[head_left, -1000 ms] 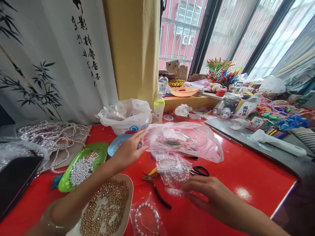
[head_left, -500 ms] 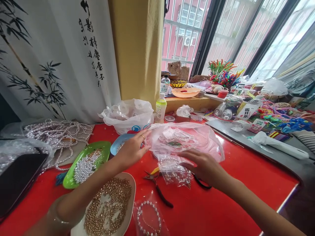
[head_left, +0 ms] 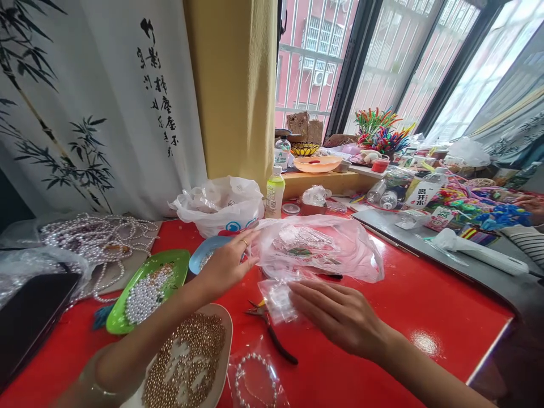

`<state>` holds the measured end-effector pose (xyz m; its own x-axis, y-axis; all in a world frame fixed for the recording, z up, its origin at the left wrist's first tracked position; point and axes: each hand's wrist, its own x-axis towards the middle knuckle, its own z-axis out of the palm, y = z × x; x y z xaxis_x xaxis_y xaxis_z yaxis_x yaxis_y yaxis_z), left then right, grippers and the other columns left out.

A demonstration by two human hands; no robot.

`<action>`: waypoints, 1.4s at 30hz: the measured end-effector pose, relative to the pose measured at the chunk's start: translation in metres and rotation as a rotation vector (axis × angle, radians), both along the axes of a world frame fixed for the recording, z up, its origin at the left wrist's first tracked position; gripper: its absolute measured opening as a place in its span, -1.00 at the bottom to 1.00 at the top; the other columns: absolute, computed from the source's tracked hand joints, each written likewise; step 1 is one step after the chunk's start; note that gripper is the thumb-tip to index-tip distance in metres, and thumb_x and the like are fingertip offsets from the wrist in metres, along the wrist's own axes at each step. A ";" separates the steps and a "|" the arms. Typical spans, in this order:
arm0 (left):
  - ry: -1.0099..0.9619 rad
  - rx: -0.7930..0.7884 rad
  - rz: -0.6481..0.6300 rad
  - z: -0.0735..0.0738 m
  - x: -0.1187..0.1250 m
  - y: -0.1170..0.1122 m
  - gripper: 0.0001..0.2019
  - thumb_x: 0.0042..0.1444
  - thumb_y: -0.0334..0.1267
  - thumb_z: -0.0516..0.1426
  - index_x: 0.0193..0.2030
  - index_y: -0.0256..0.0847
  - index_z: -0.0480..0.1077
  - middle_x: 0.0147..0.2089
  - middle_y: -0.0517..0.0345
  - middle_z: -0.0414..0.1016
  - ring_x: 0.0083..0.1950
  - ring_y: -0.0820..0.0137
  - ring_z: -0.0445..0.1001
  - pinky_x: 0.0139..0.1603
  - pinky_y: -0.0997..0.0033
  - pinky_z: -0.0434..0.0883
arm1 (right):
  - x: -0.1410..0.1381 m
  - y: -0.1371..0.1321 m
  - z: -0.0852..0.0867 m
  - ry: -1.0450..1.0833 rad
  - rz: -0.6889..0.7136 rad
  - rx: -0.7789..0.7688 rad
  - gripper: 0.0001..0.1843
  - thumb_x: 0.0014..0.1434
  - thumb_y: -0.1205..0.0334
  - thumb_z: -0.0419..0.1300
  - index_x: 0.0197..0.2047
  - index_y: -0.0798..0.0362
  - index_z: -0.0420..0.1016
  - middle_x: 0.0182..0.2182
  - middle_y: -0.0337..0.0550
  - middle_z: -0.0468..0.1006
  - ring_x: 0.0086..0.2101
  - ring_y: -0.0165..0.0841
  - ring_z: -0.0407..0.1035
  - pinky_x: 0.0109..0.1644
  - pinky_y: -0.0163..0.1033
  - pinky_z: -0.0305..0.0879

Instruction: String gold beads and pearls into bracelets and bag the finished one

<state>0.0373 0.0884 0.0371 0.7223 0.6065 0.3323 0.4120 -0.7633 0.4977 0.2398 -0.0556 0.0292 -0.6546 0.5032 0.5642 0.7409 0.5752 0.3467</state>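
Now the left hand (head_left: 227, 262) pinches the mouth of the big plastic bag (head_left: 318, 249) on the red table (head_left: 425, 300), while the right hand (head_left: 340, 314), fingers loosely spread, presses small packets (head_left: 278, 297); keep that mouth wide, slide them low

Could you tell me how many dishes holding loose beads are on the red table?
3: a green tray of white pearls at left, a white dish of gold beads by the left forearm, and a blue dish partly hidden behind the left hand.
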 end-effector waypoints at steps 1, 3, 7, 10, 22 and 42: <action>0.002 0.004 -0.002 -0.001 0.000 0.000 -0.53 0.10 -0.25 -0.03 0.17 -0.30 0.09 0.24 -0.06 0.08 0.25 0.30 0.04 0.22 0.23 0.06 | 0.004 0.000 0.004 -0.030 -0.002 0.042 -0.72 0.18 0.44 -0.06 -0.09 0.19 0.37 -0.16 -0.07 0.53 -0.09 -0.31 0.35 -0.11 -0.23 0.36; 0.004 0.008 -0.002 -0.002 0.000 0.001 -0.53 0.10 -0.25 -0.03 0.17 -0.31 0.09 0.23 -0.07 0.10 0.25 0.30 0.03 0.22 0.23 0.07 | 0.016 0.001 0.009 -0.032 -0.168 0.136 -0.73 0.18 0.44 -0.04 -0.08 0.21 0.37 -0.17 0.01 0.53 -0.12 -0.25 0.38 -0.15 -0.18 0.37; 0.004 0.016 -0.016 -0.004 0.000 0.002 -0.53 0.11 -0.25 -0.03 0.17 -0.29 0.08 0.24 -0.04 0.09 0.25 0.31 0.03 0.22 0.22 0.07 | 0.028 -0.006 0.005 0.048 -0.350 0.137 -0.77 0.15 0.39 0.05 -0.11 0.20 0.39 -0.22 0.02 0.55 -0.22 -0.26 0.43 -0.21 -0.18 0.39; -0.003 0.004 -0.021 -0.005 0.001 0.002 -0.53 0.10 -0.27 -0.02 0.17 -0.31 0.09 0.25 -0.06 0.06 0.25 0.29 0.05 0.20 0.21 0.11 | 0.021 -0.018 -0.008 0.007 -0.251 -0.091 -0.80 0.17 0.32 0.03 -0.16 0.12 0.42 -0.30 -0.10 0.58 -0.30 -0.32 0.45 -0.31 -0.26 0.41; -0.023 -0.037 -0.018 -0.005 0.001 0.002 -0.51 0.07 -0.27 -0.02 0.18 -0.30 0.09 0.26 -0.09 0.04 0.20 0.21 0.13 0.04 0.18 0.30 | 0.016 -0.022 -0.041 0.052 -0.444 -0.369 -0.43 0.00 0.08 0.21 0.04 0.21 0.29 -0.06 0.10 0.44 -0.07 -0.10 0.32 -0.12 0.00 0.37; -0.020 -0.049 -0.010 -0.004 0.001 0.001 -0.50 0.07 -0.25 -0.01 0.18 -0.26 0.08 0.25 -0.05 0.06 0.05 0.27 0.30 0.01 0.22 0.32 | 0.019 -0.013 -0.015 0.190 -0.504 -0.361 -0.66 0.09 0.10 0.10 -0.09 0.09 0.36 -0.16 0.04 0.51 -0.21 -0.18 0.42 -0.29 -0.15 0.39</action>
<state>0.0380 0.0895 0.0335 0.7220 0.6148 0.3174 0.3935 -0.7422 0.5425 0.2589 -0.0684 0.0144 -0.1944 0.9025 0.3842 0.9798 0.1971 0.0329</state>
